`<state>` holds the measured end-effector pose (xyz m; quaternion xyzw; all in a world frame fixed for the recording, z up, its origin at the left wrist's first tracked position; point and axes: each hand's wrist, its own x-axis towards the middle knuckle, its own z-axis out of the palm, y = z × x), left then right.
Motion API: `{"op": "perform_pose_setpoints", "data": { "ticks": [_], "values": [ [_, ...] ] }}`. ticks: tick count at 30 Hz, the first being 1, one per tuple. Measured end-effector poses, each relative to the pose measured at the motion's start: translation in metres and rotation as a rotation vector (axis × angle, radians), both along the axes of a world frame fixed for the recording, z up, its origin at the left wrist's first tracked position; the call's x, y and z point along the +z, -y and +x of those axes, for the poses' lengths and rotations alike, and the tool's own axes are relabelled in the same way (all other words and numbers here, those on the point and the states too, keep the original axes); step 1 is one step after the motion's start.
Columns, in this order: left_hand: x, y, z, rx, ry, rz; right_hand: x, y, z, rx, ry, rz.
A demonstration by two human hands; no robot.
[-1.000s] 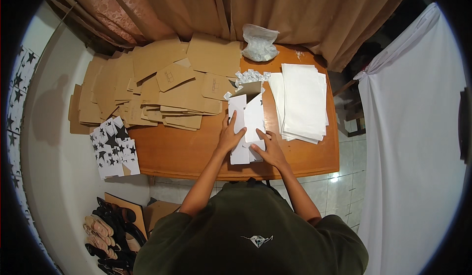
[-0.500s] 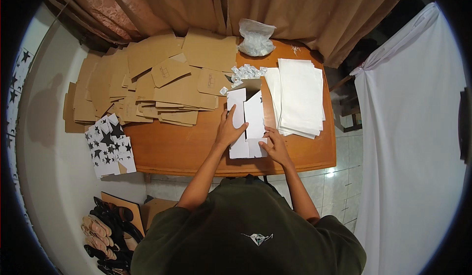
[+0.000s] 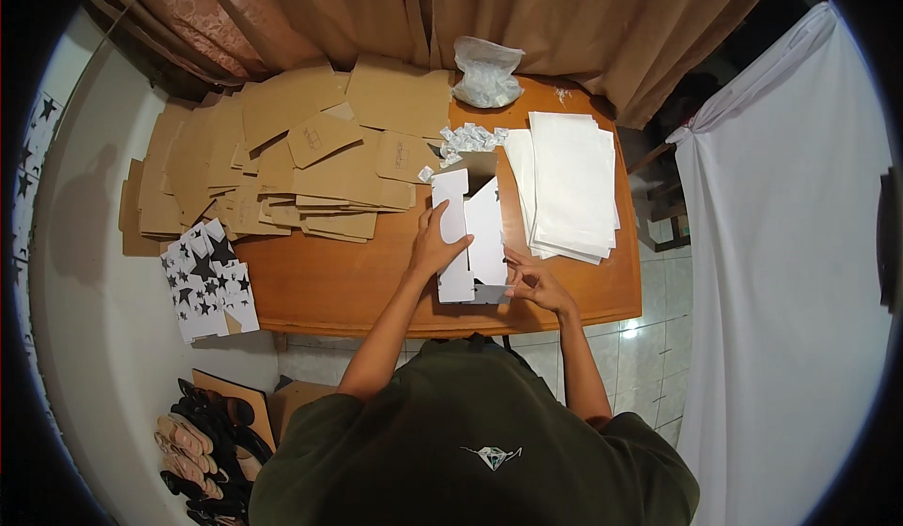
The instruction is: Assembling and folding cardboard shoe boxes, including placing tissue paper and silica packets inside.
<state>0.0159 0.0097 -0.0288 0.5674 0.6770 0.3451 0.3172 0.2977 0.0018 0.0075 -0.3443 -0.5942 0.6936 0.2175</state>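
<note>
Head view: white box half-folded, both hands on it

Head cam looks down at the left hand, lying flat w/ fingers spread on the left panel of a white card box. It presses, doesn't grip. The right hand pinches the box's lower right edge, fingertips closed on a small flap near the front edge of the bench. Box sits mid-bench, just in front of the person, partly raised, panels not flat.

Risks, as I judge them:
- Pinch on the flap is thin; if the left hand eases off, the panel could spring back and the fold opens.
- Box is near the bench front edge; a push toward the body could tip it off.
- Stack of white sheets lies just right of the box, touching or nearly so; a right elbow swing may slide the top sheets.
- Small silver-white packets sit just behind the box, next to a clear bag; lifting the box forward-back could scatter them.
- Brown card blanks overlap loosely at left, some overhanging the bench; star-print pieces hang off the left corner and look ready to drop.
</note>
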Motion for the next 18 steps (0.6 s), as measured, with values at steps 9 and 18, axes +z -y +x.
{"op": "perform_pose_setpoints", "data": {
  "ticks": [9, 18],
  "values": [
    [0.002, -0.005, 0.009, 0.020, -0.104, -0.110, 0.005, 0.000, 0.011, 0.169, -0.024, -0.022],
    [-0.002, 0.006, 0.013, -0.036, -0.171, -0.092, 0.001, 0.020, -0.021, -0.181, 0.344, 0.434]
  ]
}}
